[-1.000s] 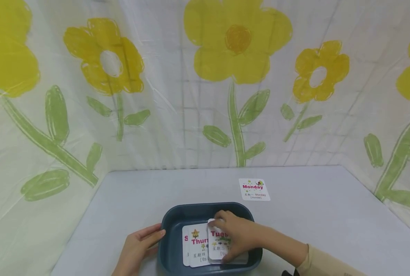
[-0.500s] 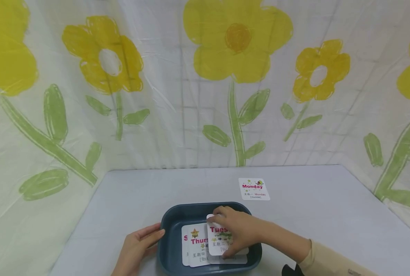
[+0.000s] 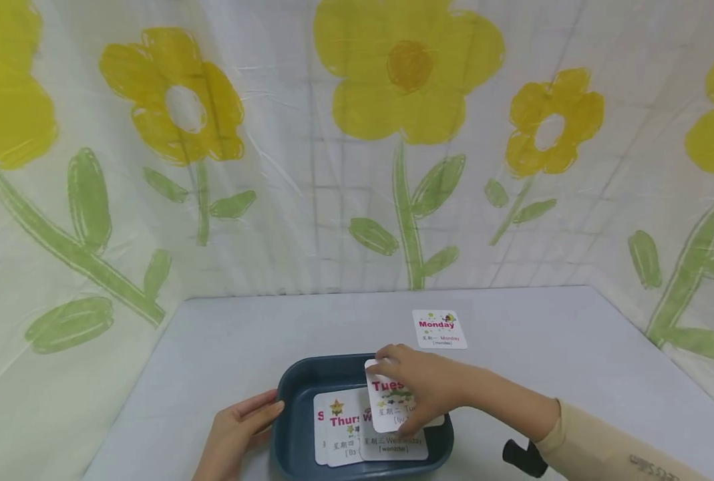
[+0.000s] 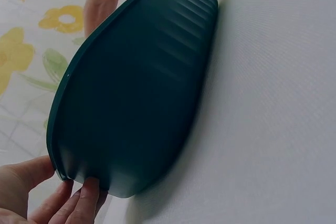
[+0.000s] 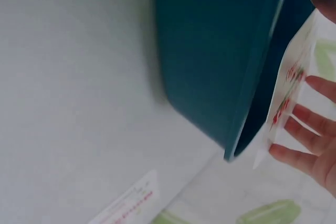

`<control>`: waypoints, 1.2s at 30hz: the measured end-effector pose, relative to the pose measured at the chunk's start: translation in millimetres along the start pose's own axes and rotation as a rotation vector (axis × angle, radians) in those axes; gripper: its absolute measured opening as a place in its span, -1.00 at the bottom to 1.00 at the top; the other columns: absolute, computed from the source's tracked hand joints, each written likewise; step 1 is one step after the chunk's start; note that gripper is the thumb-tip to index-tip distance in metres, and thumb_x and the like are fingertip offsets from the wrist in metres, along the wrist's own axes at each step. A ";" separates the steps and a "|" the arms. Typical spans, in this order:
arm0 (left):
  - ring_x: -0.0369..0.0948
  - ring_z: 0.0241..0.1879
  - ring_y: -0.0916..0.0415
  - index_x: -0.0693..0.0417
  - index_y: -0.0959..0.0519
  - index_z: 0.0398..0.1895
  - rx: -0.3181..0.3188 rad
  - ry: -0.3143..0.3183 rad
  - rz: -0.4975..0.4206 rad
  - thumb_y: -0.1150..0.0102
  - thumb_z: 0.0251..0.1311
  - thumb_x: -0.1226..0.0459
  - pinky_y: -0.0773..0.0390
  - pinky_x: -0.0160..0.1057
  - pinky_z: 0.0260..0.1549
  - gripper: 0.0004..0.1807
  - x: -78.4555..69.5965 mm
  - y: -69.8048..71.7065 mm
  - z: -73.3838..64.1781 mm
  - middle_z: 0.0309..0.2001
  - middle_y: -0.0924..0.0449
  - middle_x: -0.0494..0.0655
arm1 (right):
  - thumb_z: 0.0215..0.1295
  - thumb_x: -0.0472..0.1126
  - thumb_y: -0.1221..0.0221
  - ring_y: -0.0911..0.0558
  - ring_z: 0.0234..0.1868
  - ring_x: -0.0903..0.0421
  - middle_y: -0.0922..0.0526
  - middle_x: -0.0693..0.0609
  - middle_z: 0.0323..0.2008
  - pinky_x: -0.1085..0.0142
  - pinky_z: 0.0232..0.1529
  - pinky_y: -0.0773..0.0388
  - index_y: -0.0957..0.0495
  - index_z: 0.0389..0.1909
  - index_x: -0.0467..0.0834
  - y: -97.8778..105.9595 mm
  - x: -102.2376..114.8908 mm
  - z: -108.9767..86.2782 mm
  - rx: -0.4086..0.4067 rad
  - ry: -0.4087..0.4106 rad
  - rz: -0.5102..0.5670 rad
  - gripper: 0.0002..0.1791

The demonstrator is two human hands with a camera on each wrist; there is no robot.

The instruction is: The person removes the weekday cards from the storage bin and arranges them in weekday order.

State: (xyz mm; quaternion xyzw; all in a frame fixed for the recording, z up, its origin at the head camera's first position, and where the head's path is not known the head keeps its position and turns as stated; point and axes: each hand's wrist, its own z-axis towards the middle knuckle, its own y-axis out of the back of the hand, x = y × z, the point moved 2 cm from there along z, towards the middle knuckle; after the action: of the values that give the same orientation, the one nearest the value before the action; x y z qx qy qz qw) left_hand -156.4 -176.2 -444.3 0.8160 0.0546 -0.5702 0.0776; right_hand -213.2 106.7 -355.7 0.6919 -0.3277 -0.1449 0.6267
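My right hand (image 3: 431,384) grips the Tuesday card (image 3: 387,407) by its edges, thumb low and fingers at the top, above the right part of a dark blue tray (image 3: 290,374). In the right wrist view the card (image 5: 289,85) stands off the tray's rim under my fingertips. My left hand (image 3: 239,431) pinches the tray's left rim, thumb on the near side of the wall and fingers outside, as the left wrist view shows too. Inside lie a Thursday card (image 3: 343,444), a Wednesday card (image 3: 395,449) and a partly covered card (image 3: 320,437) starting with S.
A Monday card (image 3: 439,329) lies face up on the white table (image 3: 513,327) behind the tray. A flower-printed curtain (image 3: 284,220) hangs at the table's back and sides. A small black object (image 3: 525,457) sits beside my right sleeve.
My right hand has lifted the Tuesday card up and away from the other cards, uncovering the Wednesday card beneath. My left hand stays on the tray's rim.
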 end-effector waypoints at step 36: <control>-0.10 -0.09 -0.58 0.34 -0.45 0.10 0.001 0.011 0.014 -0.34 -0.02 0.06 -0.58 -0.02 -0.12 -0.32 0.7 -0.1 1.6 -0.03 -0.59 0.15 | -0.26 0.02 -0.48 -0.33 0.14 -0.09 -0.24 -0.13 0.22 -0.05 0.05 -0.47 -0.32 0.24 0.02 10.5 -103.1 -66.5 -0.005 -0.278 0.129 -0.08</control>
State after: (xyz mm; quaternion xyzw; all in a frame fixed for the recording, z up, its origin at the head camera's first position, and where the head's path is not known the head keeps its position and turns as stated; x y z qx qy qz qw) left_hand -157.6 -176.4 -445.5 0.8196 0.0491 -0.5650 0.0809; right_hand -252.0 223.5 -355.8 0.6411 -0.4549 -0.1996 0.5850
